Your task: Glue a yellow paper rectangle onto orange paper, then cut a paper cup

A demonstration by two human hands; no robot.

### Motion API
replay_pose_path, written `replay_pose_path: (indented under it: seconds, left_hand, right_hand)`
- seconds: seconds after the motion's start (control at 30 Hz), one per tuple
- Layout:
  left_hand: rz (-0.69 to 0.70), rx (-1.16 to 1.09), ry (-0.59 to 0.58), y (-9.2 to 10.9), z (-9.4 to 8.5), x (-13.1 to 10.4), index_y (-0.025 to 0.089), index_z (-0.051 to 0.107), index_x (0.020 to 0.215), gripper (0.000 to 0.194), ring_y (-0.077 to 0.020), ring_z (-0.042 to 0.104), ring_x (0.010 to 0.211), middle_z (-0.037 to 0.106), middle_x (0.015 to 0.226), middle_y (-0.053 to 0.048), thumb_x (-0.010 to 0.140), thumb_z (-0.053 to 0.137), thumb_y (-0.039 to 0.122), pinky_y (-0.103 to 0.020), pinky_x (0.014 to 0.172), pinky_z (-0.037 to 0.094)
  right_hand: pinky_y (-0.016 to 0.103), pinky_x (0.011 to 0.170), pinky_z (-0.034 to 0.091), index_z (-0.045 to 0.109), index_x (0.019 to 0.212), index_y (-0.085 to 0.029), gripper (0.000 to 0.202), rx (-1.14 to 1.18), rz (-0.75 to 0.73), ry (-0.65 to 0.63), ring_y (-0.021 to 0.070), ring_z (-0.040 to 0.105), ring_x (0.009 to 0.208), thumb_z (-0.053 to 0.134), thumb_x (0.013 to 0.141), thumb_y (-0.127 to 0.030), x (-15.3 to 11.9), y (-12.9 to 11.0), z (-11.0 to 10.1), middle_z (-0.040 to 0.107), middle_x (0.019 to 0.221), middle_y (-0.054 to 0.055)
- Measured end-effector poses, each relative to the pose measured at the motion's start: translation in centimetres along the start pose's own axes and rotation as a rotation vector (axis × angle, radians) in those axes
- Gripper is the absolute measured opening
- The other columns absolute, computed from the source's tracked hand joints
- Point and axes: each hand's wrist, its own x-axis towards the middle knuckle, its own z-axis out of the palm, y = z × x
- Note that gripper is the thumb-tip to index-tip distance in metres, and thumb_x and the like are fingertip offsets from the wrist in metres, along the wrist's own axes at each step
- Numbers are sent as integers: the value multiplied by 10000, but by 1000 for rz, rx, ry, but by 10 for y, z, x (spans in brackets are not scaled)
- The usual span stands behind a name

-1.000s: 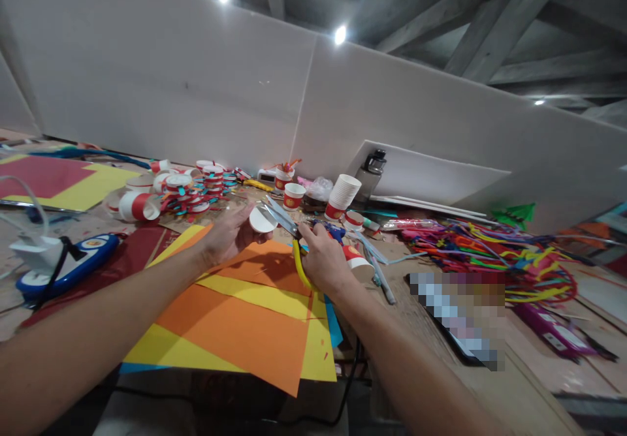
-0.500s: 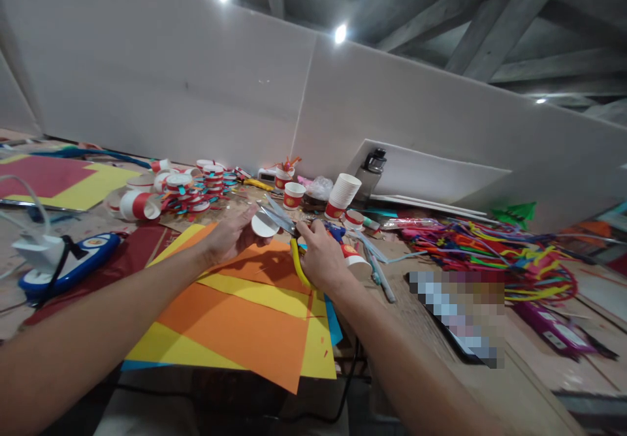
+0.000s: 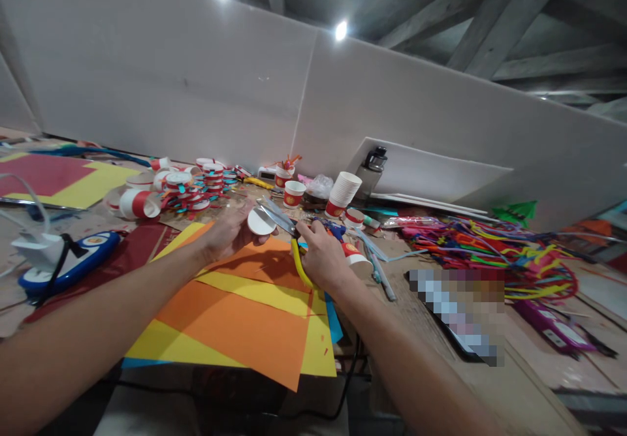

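In the head view my left hand [image 3: 229,235] is closed on a small paper cup [image 3: 261,221], its round white end turned toward me. My right hand [image 3: 321,256] grips a pair of scissors [image 3: 281,216] with yellow handles. The blades point left, lie beside the cup's upper right edge and look slightly parted. Whether they touch the cup I cannot tell. Beneath both hands lie sheets of orange paper [image 3: 245,318] and yellow paper [image 3: 171,344]. A red and white paper cup [image 3: 360,264] lies on its side just right of my right hand.
Behind stand a stack of paper cups [image 3: 344,194], a single cup [image 3: 294,194] and a dark bottle [image 3: 371,175]. Cut cup pieces [image 3: 181,188] are heaped at the left, near a blue and white power strip [image 3: 73,266]. Right are colourful pipe cleaners [image 3: 490,247] and a blurred-out flat object [image 3: 458,318].
The cup in my left hand has shifted slightly left and up, and its white end faces me more. My right hand and the scissors have barely moved.
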Motion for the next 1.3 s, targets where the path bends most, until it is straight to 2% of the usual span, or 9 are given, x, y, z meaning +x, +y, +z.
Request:
replay_pose_path:
  seconds: [0.23,0.37,0.53,0.7,1.0,1.3]
  left_hand:
    - [-19,45,40,0,-1,2,77,659,830,589,-136,578,494,694,712,-148,924,375,584,-235,468,435]
    - [-12,34,14,2,1,3,86,657,926,598,-157,608,550,696,746,-137,913,369,609,-241,486,451]
    - [25,-72,-34,7,3,2,114,621,1047,464,-204,662,690,687,819,-114,915,457,528,-250,507,470]
    - [61,-74,8,5,2,3,95,635,961,331,-198,658,663,686,801,-119,926,502,396,-252,510,466]
    - [38,-63,-5,-3,-3,5,88,660,936,369,-162,620,584,674,760,-98,925,503,421,-260,508,474]
    - [29,-88,-10,-2,-6,5,105,655,962,364,-166,624,622,678,793,-102,961,431,392,-258,508,479]
  right_hand:
    - [293,604,415,542,1164,-246,313,-15,10,-9,213,613,766,429,912,-392,0,-1,1,573,1068,87]
    - [308,632,434,527,1206,-250,339,-24,37,-21,225,622,786,428,914,-389,0,-2,3,577,1080,95]
    - [318,642,447,508,1260,-257,369,-23,74,-45,230,630,788,431,906,-327,1,0,3,573,1077,94]
    - [313,647,444,503,1264,-258,375,-17,86,-56,221,625,784,452,900,-333,1,-1,2,562,1081,93]
    - [291,609,414,502,1241,-253,368,8,44,3,209,602,782,460,895,-369,1,-2,4,551,1075,84]
    - [294,615,421,518,1221,-250,346,12,46,-8,210,611,776,454,900,-362,0,-1,2,568,1085,82]
